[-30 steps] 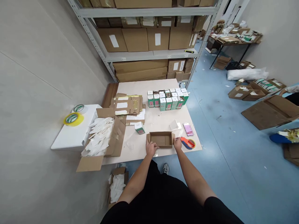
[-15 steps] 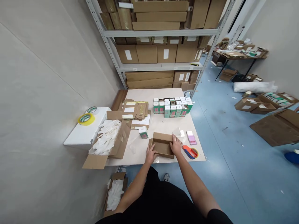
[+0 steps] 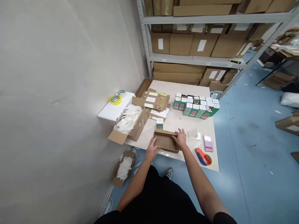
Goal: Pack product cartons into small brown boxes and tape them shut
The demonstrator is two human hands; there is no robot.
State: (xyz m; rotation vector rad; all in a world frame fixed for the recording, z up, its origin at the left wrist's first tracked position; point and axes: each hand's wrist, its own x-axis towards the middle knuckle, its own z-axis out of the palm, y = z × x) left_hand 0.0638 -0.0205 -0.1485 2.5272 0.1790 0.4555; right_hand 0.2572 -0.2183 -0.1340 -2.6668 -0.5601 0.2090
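A small open cardboard box [image 3: 165, 140] stands near the front edge of the table, its brown inside bare. My left hand [image 3: 153, 150] grips its left front corner, thumb inside the wall. On the right end, my right hand [image 3: 180, 138] has its fingers over the wall and partly inside. Just behind the box is a small white-and-green carton [image 3: 159, 123]. To the right lie a clear-white wrapper [image 3: 193, 133], a stack of pink-and-white cards [image 3: 207, 143] and an orange-and-blue tape dispenser [image 3: 202, 156].
Several green-and-white cartons [image 3: 195, 107] stand in rows farther back. Flattened cardboard [image 3: 161, 101] lies left of them. A larger box of white paper slips [image 3: 129, 118] sits at left, beside tape rolls [image 3: 115, 100]. Metal shelving [image 3: 177, 58] with boxes rises behind the table.
The view has turned left. Both hands stay on the cardboard box, which has shifted left on the table and is now in front of the small carton. Its raised back flap looks lower.
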